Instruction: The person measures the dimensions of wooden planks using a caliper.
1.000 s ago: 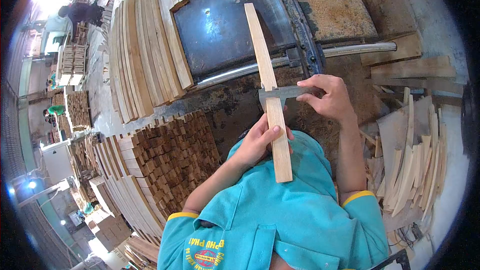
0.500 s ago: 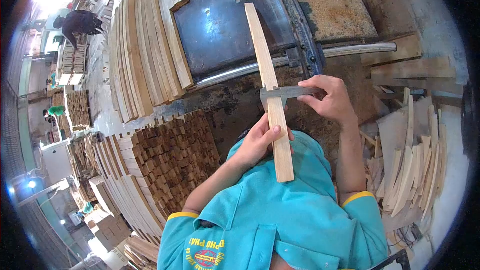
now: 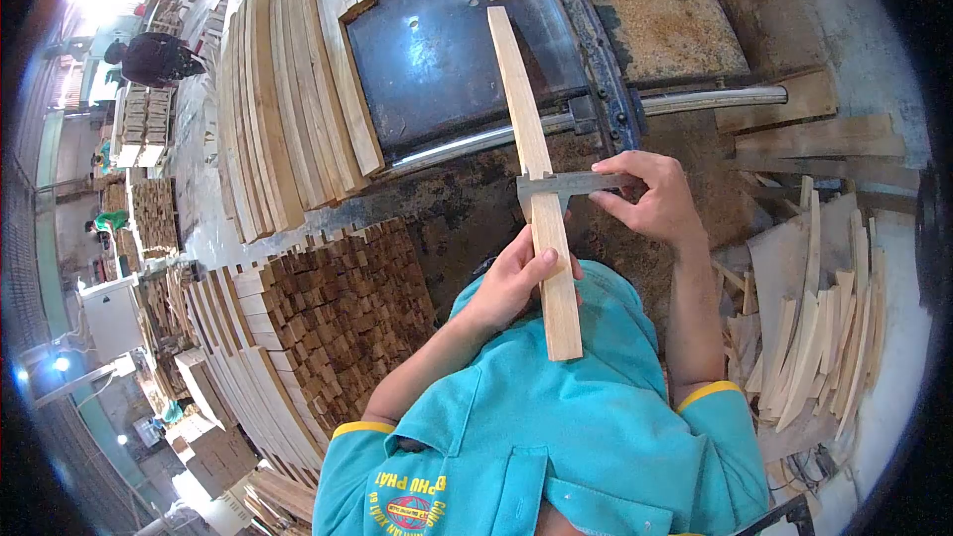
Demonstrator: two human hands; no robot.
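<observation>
A long pale wooden strip (image 3: 558,278) extends from in front of my shirt out over the machine table. My left hand (image 3: 516,278) is closed around it below the middle, thumb on top and fingers underneath. In my right hand (image 3: 653,197) is a metal caliper (image 3: 581,183), pinched at its beam between thumb and fingers. The caliper's jaws sit across the strip's width, just beyond my left hand. Its scale is too small to read.
A dark metal machine table (image 3: 427,79) with a rail (image 3: 715,99) lies ahead. Boards (image 3: 288,99) rest on its left, above a large stack of wooden pieces (image 3: 347,318). Offcuts (image 3: 819,328) lean at the right, near sawdust (image 3: 645,20). Another person (image 3: 154,58) stands far left.
My hands, the strip and the caliper hold nearly the same position. In the far left background, the other person has shifted posture slightly.
</observation>
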